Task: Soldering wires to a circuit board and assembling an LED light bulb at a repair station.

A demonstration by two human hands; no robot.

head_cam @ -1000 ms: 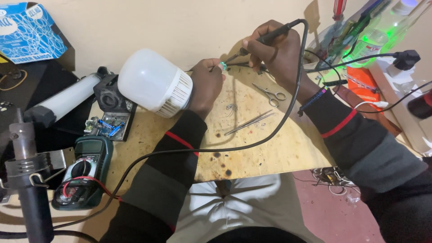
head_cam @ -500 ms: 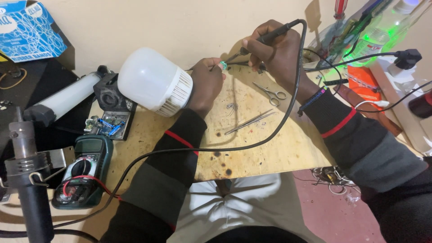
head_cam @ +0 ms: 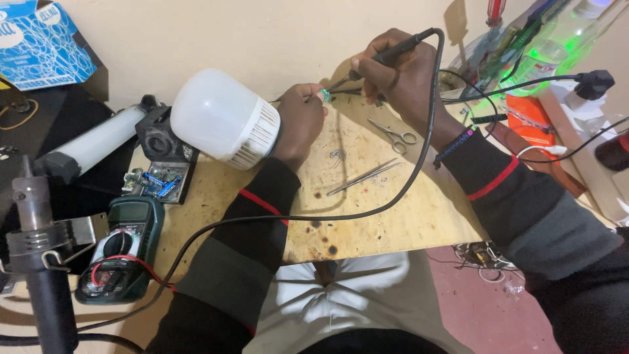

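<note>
tiny green part (head_cam: 325,96) sits at 12 o'clock on the plywood board (head_cam: 393,210), pinched tight in the left hand (head_cam: 298,124) fingertips, looks like that's to steady it for the tip. right hand (head_cam: 400,78) fingers curl shut round the soldering iron (head_cam: 393,52) like a pen, tip touching the part. big white bulb (head_cam: 223,118) at 9 o'clock, scissors (head_cam: 393,134) and tweezers (head_cam: 363,177) at 4.

Electronics repair workbench, multimeter (head_cam: 118,255), soldering iron (head_cam: 386,59)
</note>
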